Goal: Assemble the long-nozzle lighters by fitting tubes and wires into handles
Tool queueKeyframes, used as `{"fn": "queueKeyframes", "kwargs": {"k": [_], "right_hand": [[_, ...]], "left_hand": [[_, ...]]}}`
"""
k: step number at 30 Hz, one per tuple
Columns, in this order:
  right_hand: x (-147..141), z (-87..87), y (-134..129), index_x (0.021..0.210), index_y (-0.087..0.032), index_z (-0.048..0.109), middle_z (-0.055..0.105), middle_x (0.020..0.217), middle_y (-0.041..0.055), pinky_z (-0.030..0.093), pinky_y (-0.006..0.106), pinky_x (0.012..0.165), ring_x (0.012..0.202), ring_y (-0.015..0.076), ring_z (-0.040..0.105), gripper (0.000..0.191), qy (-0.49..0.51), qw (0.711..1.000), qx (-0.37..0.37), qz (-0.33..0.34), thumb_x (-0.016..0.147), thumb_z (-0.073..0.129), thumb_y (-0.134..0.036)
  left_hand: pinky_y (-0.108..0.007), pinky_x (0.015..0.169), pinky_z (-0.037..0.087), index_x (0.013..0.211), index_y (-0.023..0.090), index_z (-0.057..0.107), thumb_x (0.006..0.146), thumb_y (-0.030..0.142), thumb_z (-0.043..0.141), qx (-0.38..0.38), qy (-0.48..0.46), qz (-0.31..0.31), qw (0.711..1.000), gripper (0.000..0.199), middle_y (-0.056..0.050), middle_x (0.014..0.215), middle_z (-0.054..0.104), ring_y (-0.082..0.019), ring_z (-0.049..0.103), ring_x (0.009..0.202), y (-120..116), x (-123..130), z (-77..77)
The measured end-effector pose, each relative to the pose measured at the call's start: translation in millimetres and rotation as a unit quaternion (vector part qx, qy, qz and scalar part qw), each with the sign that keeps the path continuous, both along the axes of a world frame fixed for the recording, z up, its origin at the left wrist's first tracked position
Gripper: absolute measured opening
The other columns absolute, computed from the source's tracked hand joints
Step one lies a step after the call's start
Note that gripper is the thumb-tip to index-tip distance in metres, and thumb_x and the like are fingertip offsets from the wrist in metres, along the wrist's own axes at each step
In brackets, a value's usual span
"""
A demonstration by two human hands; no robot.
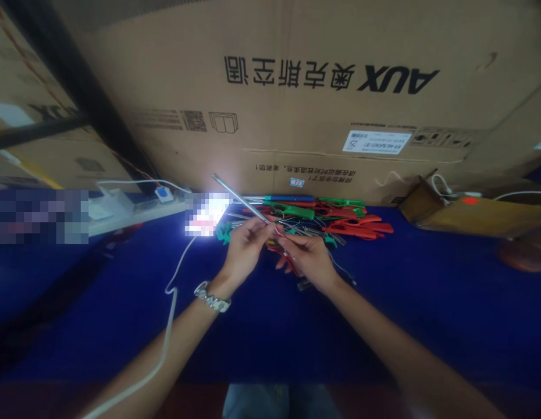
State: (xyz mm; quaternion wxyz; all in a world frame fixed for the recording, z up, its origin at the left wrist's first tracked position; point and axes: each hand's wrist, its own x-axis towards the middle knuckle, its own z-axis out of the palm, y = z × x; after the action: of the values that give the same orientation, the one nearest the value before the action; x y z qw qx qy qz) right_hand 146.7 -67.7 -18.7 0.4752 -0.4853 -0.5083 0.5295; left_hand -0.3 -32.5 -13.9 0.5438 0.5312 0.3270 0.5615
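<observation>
In the head view, both forearms reach in from the near edge of the blue tabletop [262, 331] and slant inward, so that the hands meet around the middle, nearer the far edge than the near one. The left hand [248, 244], its wrist circled by a silver band [212, 297], has its fingers curled and its thumb toward the right hand, gripping the lower end of a metal rod [239, 198]; the rod tilts up and away, its free tip toward the far left corner. The right hand [313, 259], wrist bent inward, pinches a red piece [291, 265] just beside that lower end; whether rod and piece are joined is hidden by the fingers. Beyond the hands, along the far edge, lie red tools [362, 228], green tools [299, 210] and a blue handle [292, 198], before a large cardboard box [292, 122]. A white cable [172, 302] runs from a glowing, pixelated patch [207, 215] left of the pile, passing over the left forearm toward the near edge.
</observation>
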Motion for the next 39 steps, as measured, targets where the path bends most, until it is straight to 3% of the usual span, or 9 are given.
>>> {"fn": "queueKeyframes", "kwargs": {"k": [7, 12, 15, 17, 22, 25, 34, 39], "right_hand": [[10.0, 4.0, -3.1, 0.109, -0.02, 0.07, 0.076, 0.085, 0.003, 0.06, 0.025, 0.054, 0.057, 0.0125, 0.071, 0.047, 0.026, 0.996, 0.022, 0.084, 0.077, 0.075, -0.053], [17.6, 8.6, -2.9, 0.105, -0.018, 0.068, 0.075, 0.081, 0.0032, 0.063, 0.029, 0.064, 0.066, 0.0155, 0.075, 0.042, 0.02, 0.988, 0.005, 0.152, 0.083, 0.071, -0.053], [15.3, 4.6, -4.5, 0.101, -0.017, 0.066, 0.076, 0.085, 0.0053, 0.063, 0.028, 0.061, 0.064, 0.015, 0.074, 0.043, 0.003, 0.99, 0.005, 0.141, 0.084, 0.068, -0.056], [12.2, -0.8, -6.3, 0.091, -0.015, 0.063, 0.074, 0.077, 0.0048, 0.061, 0.025, 0.053, 0.057, 0.0139, 0.071, 0.045, -0.02, 0.993, -0.002, 0.12, 0.087, 0.063, -0.06], [7.9, -7.8, -10.5, 0.077, -0.018, 0.057, 0.062, 0.054, -0.003, 0.041, 0.017, 0.035, 0.035, 0.0071, 0.05, 0.05, -0.1, 0.989, 0.043, 0.097, 0.096, 0.045, -0.063], [8.1, -5.6, -12.2, 0.079, -0.019, 0.058, 0.058, 0.05, -0.0055, 0.036, 0.017, 0.035, 0.032, 0.0063, 0.043, 0.048, -0.116, 0.987, 0.073, 0.09, 0.098, 0.042, -0.06], [4.5, -5.8, -14.6, 0.083, -0.02, 0.058, 0.056, 0.046, -0.0063, 0.034, 0.018, 0.037, 0.032, 0.0076, 0.042, 0.048, -0.116, 0.987, 0.065, 0.093, 0.099, 0.038, -0.06], [9.1, -5.6, -14.6, 0.07, -0.021, 0.054, 0.052, 0.044, -0.0058, 0.039, 0.018, 0.043, 0.037, 0.0076, 0.047, 0.05, -0.158, 0.978, 0.098, 0.094, 0.1, 0.04, -0.057]], "left_hand": [[-0.026, 0.067, 0.059, 0.092, 0.017, 0.07, 0.073, 0.039, 0.083, -0.039, -0.049, 0.036, 0.997, 0.031, -0.005, 0.085, 0.074, -0.015, 0.071, 0.07, 4.3, -5.5, 0.7], [-0.025, 0.057, 0.058, 0.093, 0.018, 0.07, 0.072, 0.039, 0.083, -0.061, -0.049, 0.025, 0.997, 0.032, -0.006, 0.088, 0.074, -0.016, 0.071, 0.069, 3.8, -8.3, 4.9], [-0.025, 0.058, 0.059, 0.093, 0.018, 0.07, 0.073, 0.037, 0.083, -0.055, -0.055, 0.022, 0.997, 0.031, -0.005, 0.087, 0.073, -0.015, 0.07, 0.069, 3.0, -8.3, 6.6], [-0.025, 0.059, 0.059, 0.093, 0.019, 0.07, 0.073, 0.038, 0.083, -0.05, -0.062, 0.028, 0.996, 0.03, -0.004, 0.086, 0.072, -0.015, 0.07, 0.069, 3.0, -8.4, 6.8], [-0.024, 0.057, 0.058, 0.092, 0.019, 0.069, 0.071, 0.038, 0.083, -0.057, -0.076, 0.034, 0.995, 0.032, -0.004, 0.086, 0.072, -0.016, 0.071, 0.07, 3.5, -9.6, 8.7], [-0.024, 0.056, 0.058, 0.092, 0.019, 0.069, 0.072, 0.038, 0.083, -0.061, -0.078, 0.017, 0.995, 0.032, -0.005, 0.089, 0.073, -0.016, 0.071, 0.071, 3.2, -10.7, 11.2], [-0.023, 0.057, 0.057, 0.094, 0.019, 0.069, 0.076, 0.034, 0.08, -0.054, -0.076, -0.006, 0.996, 0.025, -0.006, 0.092, 0.073, -0.015, 0.07, 0.07, 3.4, -12.2, 11.5], [-0.024, 0.061, 0.057, 0.095, 0.02, 0.069, 0.078, 0.035, 0.078, -0.06, -0.079, -0.023, 0.995, 0.025, -0.004, 0.087, 0.073, -0.016, 0.07, 0.072, 1.6, -10.3, 9.7]]}}
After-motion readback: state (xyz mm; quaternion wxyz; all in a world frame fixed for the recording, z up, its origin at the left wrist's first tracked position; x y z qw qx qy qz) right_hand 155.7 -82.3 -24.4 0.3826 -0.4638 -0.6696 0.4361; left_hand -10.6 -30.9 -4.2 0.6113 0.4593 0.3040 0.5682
